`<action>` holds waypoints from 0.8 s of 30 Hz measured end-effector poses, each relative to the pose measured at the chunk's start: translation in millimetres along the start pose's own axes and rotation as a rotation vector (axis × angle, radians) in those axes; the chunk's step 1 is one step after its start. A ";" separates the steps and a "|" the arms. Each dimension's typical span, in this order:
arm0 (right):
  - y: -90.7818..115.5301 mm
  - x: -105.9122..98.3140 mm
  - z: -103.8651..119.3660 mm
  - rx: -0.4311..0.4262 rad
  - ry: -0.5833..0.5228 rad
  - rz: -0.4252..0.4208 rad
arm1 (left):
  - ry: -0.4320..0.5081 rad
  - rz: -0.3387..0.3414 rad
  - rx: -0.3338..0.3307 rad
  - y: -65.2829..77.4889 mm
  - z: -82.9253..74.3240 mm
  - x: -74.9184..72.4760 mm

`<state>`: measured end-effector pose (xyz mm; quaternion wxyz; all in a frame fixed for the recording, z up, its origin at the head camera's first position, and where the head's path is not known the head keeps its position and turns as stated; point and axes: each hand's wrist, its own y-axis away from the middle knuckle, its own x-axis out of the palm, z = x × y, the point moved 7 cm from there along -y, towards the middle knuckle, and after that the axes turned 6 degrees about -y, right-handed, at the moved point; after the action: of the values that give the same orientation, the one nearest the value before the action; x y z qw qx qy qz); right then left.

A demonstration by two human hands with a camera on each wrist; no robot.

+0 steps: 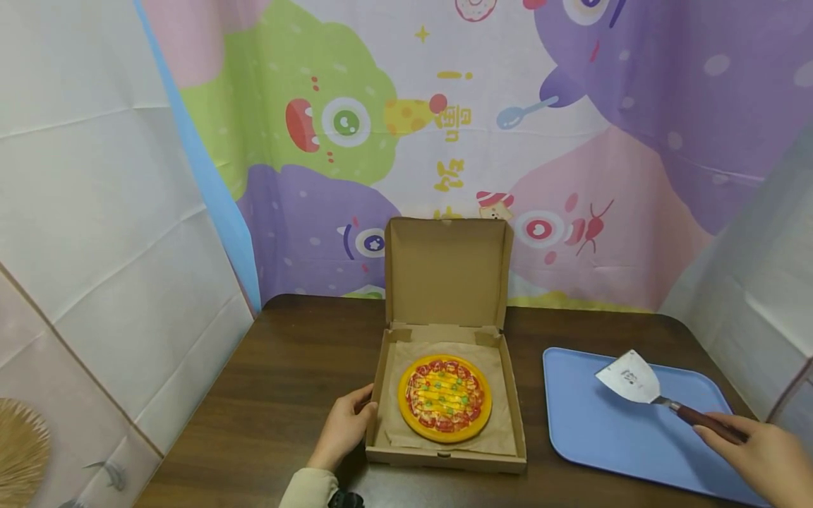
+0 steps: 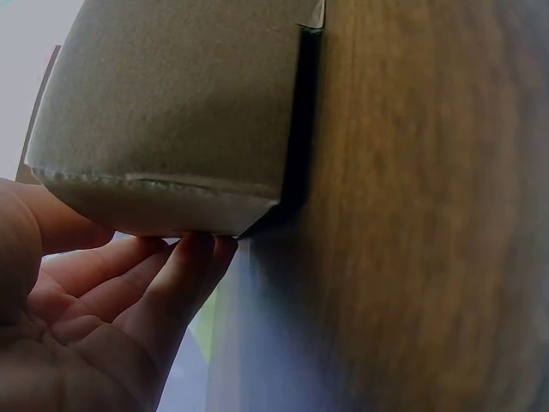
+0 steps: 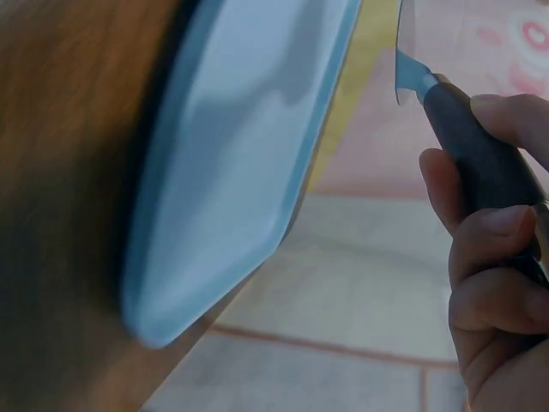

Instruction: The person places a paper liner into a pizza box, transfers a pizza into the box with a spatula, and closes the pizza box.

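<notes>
A round toy-like pizza (image 1: 444, 398) with a yellow rim lies on brown paper in an open cardboard pizza box (image 1: 447, 462). My left hand (image 1: 346, 427) is at the box's left side, fingers fairly straight and touching its outer wall; in the left wrist view the hand (image 2: 111, 300) meets the side of the box (image 2: 180, 103). My right hand (image 1: 762, 451) grips the dark handle of a spatula (image 1: 629, 377) with a broad metal blade, held above a blue tray (image 1: 584, 423). The right wrist view shows fingers (image 3: 493, 232) curled round that handle.
The dark wooden table (image 1: 273, 395) carries the box and, to its right, the blue tray. The raised box lid (image 1: 447, 271) stands near a cartoon-printed curtain (image 1: 444, 155) behind the table. A straw-coloured woven object (image 1: 22, 444) shows at the far left.
</notes>
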<state>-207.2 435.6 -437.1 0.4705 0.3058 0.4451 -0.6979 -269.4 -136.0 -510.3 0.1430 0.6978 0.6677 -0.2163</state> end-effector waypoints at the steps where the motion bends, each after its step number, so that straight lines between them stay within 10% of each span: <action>1: 2.4 -0.2 -4.2 -0.002 -0.004 -0.022 | 0.001 0.000 -0.001 0.0 0.0 0.0; 12: 24.2 -0.4 -37.2 -0.024 -0.143 -0.199 | 0.001 0.003 0.005 0.1 -0.9 -0.2; 24: 23.4 18.1 -62.5 0.107 -0.113 -0.023 | 0.005 -0.001 0.012 0.5 -1.3 -0.7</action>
<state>-191.7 481.7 -486.2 0.4698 0.2853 0.3834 -0.7422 -268.8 -136.0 -509.0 0.1373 0.6988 0.6671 -0.2186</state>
